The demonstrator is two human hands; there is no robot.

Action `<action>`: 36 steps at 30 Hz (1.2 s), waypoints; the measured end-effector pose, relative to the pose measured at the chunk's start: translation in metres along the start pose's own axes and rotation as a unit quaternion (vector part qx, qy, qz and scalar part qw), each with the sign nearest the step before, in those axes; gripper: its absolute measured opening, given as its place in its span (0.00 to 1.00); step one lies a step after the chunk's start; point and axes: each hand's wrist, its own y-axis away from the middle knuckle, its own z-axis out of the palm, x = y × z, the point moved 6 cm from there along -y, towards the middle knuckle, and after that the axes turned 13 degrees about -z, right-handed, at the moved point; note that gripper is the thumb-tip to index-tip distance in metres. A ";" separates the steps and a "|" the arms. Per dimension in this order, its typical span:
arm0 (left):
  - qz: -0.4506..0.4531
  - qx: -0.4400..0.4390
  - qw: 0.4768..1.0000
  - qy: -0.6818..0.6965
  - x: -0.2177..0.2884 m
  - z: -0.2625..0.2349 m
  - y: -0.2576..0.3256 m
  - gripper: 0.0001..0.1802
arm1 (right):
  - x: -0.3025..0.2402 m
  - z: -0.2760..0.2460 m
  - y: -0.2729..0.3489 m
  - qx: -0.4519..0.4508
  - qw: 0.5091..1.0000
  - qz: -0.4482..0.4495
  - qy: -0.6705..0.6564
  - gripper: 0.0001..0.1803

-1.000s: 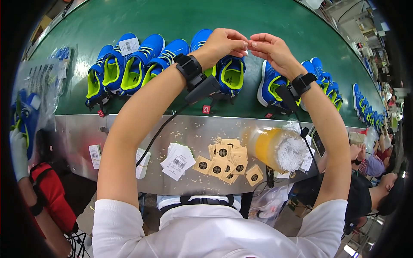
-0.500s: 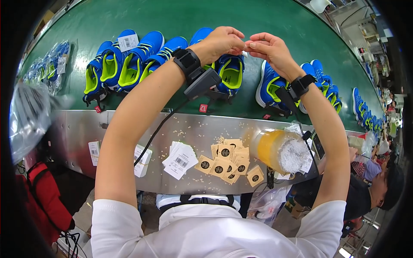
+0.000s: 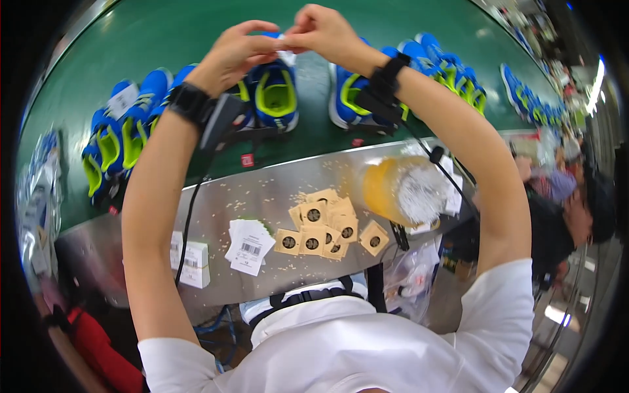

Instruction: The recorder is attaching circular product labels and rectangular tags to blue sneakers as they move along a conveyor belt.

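My left hand (image 3: 239,56) and my right hand (image 3: 325,36) meet at their fingertips above a blue shoe (image 3: 276,97) with a lime-green lining. Both hands are closed in a pinch; whatever sits between the fingertips is too small to make out. Just under them a white tag (image 3: 287,57) shows in part against the shoe. Another blue shoe (image 3: 350,98) stands to the right, below my right wrist. My left forearm partly hides the row of blue shoes (image 3: 134,128) on the left, one of which carries a white tag (image 3: 122,101).
Along the green table (image 3: 183,33) more blue shoes (image 3: 452,69) stand at the right. On the metal ledge (image 3: 301,173) nearer me lie white barcode cards (image 3: 250,247), brown paper packets (image 3: 313,229), scattered pale grains and a yellow tub (image 3: 386,190) with white strands. Bagged shoes (image 3: 39,196) sit far left.
The whole view has shifted and tilted, so shoes and ledge appear farther left. My hands remain together at the shoe, with the right hand now higher than the left.
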 end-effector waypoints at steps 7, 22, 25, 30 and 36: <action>0.170 0.177 0.939 -0.242 0.025 0.018 0.017 0.18 | -0.052 -0.046 0.009 -0.116 0.894 -0.180 0.393 0.11; 0.431 -0.176 0.775 -0.428 -0.030 0.228 0.133 0.42 | -0.180 -0.060 0.242 -0.049 0.943 -0.151 0.292 0.11; 0.456 -0.142 0.762 -0.437 -0.041 0.244 0.132 0.38 | -0.186 -0.055 0.253 0.012 0.939 -0.135 0.316 0.08; 0.442 -0.067 0.720 -0.531 -0.065 0.253 0.128 0.30 | -0.218 -0.059 0.275 0.222 0.947 -0.182 0.146 0.06; 0.460 -0.031 0.762 -0.455 -0.046 0.218 0.156 0.33 | -0.241 -0.017 0.310 0.266 0.956 -0.101 0.068 0.05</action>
